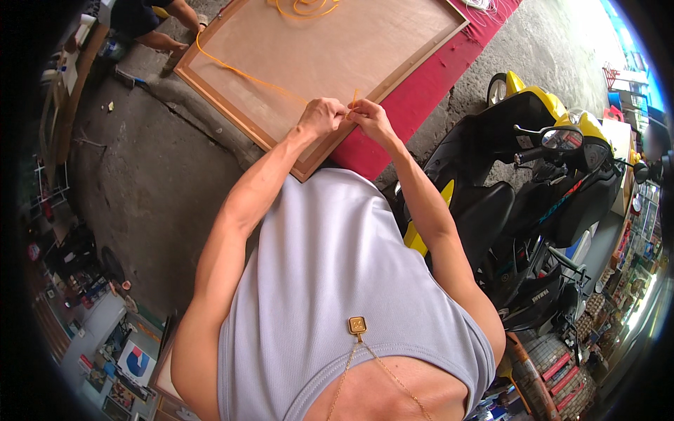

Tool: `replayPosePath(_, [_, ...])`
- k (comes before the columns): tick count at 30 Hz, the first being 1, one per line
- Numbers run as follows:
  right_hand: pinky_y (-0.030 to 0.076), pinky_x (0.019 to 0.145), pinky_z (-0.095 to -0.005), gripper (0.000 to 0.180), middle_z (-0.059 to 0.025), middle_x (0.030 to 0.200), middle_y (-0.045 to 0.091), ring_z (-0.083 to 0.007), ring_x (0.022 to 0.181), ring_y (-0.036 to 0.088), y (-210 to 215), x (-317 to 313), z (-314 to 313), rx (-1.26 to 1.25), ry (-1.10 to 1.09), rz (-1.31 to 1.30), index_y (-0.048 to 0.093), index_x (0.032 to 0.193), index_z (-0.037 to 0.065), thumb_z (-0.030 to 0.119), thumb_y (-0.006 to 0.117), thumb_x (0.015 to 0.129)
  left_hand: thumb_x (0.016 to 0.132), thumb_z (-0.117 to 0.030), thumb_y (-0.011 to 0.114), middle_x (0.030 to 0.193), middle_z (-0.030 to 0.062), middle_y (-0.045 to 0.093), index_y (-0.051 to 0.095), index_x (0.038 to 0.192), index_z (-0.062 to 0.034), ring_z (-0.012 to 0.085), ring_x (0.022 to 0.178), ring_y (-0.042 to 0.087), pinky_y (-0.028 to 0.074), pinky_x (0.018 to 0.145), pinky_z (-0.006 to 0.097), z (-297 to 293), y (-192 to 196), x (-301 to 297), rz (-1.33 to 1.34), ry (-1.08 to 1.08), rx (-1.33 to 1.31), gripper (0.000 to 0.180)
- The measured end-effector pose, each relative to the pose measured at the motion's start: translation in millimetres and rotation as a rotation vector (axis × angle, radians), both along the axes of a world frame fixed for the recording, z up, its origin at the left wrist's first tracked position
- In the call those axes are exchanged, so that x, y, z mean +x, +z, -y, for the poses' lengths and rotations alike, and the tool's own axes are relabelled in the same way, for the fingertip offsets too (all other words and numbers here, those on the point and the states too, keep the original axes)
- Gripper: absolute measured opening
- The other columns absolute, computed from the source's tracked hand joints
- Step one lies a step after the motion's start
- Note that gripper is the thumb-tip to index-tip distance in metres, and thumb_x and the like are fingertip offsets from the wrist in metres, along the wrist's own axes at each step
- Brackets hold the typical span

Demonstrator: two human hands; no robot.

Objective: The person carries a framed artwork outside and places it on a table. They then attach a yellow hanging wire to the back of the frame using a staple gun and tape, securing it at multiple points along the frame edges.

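Note:
An orange cord [242, 68] runs from the far left edge of a wooden frame [237, 123] across its pale brown backing panel [316, 49] to my hands. My left hand [323, 116] is closed on the cord over the near right part of the frame. Right beside it, my right hand [372, 121] pinches the same cord, and a short end sticks up above its fingers. My fingertips nearly meet, so the cord between them is mostly hidden. More of the cord lies in loose loops on the panel's far side.
A red cloth [421, 98] lies beneath the frame. To the right stand black and yellow motor scooters [554, 161]. Another person's legs [158, 38] show at the far left, near the frame's corner. White string [484, 5] lies at the far end of the cloth.

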State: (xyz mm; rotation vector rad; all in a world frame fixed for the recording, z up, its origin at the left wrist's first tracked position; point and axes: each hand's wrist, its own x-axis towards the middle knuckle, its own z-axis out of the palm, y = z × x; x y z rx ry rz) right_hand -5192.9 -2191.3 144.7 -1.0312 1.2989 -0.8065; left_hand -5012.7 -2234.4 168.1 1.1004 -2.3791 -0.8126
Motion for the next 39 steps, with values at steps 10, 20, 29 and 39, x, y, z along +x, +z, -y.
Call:
replayPosePath(10, [0.045, 0.056, -0.0241, 0.030, -0.0061, 0.075, 0.065, -0.0103, 0.064, 0.057, -3.6, 4.7, 8.3, -0.086, 0.009, -0.083, 0.060, 0.111, -0.002, 0.005, 0.057, 0.082, 0.074, -0.010, 0.060, 0.071, 0.0062, 0.058, 0.057, 0.070, -0.0069, 0.0248, 0.067, 0.061, 0.051, 0.062, 0.037, 4.7, 3.9, 1.6, -0.040, -0.317, -0.454, 0.006])
replayPosePath(20, [0.030, 0.042, -0.0181, 0.024, -0.0011, 0.076, 0.060, -0.0039, 0.051, 0.044, 23.0, 1.4, 9.1, 0.209, -0.260, 0.350, 0.061, 0.106, -0.001, 0.016, 0.059, 0.090, 0.074, -0.009, 0.063, 0.079, 0.0036, 0.062, 0.064, 0.084, -0.0088, 0.0215, 0.070, 0.063, 0.050, 0.060, 0.033, -2.9, 1.5, -2.2, -0.163, -0.040, -0.149, 0.010])
replayPosePath(29, [0.038, 0.047, -0.0214, 0.024, -0.0027, 0.074, 0.062, -0.0075, 0.054, 0.049, 12.6, -8.0, 11.0, -0.041, -0.052, -0.079, 0.066, 0.099, -0.001, 0.019, 0.062, 0.086, 0.076, -0.013, 0.069, 0.075, 0.0042, 0.064, 0.067, 0.081, -0.0088, 0.0168, 0.059, 0.061, 0.048, 0.053, 0.029, -23.0, -19.0, -12.1, -0.272, 0.327, 0.072, 0.007])
replayPosePath(39, [0.051, 0.060, -0.0273, 0.019, -0.0099, 0.071, 0.067, -0.0146, 0.064, 0.064, 17.6, -4.5, 15.3, -0.235, 0.031, -0.400, 0.070, 0.083, 0.002, 0.016, 0.061, 0.075, 0.076, -0.014, 0.072, 0.074, 0.0040, 0.064, 0.067, 0.083, -0.0084, 0.0155, 0.060, 0.062, 0.049, 0.054, 0.027, -25.7, -34.3, -14.6, -0.297, 0.397, 0.053, 0.010])
